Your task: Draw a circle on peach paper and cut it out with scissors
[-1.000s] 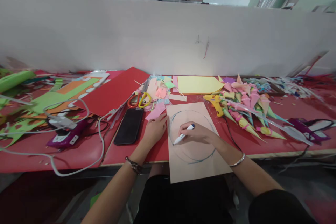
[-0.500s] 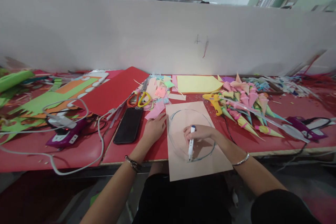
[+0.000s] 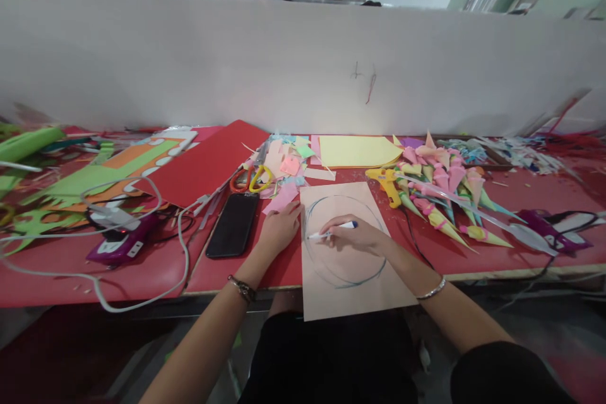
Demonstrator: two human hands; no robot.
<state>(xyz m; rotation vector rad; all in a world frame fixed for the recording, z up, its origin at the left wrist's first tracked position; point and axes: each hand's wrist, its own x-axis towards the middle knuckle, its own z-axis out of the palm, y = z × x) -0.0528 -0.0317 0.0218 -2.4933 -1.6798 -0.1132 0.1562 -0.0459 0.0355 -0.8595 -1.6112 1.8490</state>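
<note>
A pale pink sheet (image 3: 326, 300) lies on the red table, its near end jutting past the table edge. A large circle in thin, repeated dark lines is drawn on it. My right hand (image 3: 353, 237) grips a white marker (image 3: 332, 231) with a blue end; the marker lies slanted, its tip at the circle's left side. My left hand (image 3: 281, 227) rests flat with its fingers spread at the sheet's left edge, holding nothing. Beyond its fingers is a pink paper scrap (image 3: 283, 197). A black phone (image 3: 233, 226) lies left of my left hand.
Scissors (image 3: 260, 178) and paper scraps lie behind the phone, beside red sheets (image 3: 208, 161). Yellow sheets (image 3: 357, 151) lie at the back. A yellow glue gun (image 3: 389, 187) and paper cones (image 3: 440, 170) are at right. White cable (image 3: 97, 287) loops at left; a white partition (image 3: 284, 63) stands behind.
My right hand has brought the marker tip from the circle's bottom up to its left side, and the marker now slants more sideways. My left hand has stayed by the sheet's edge.
</note>
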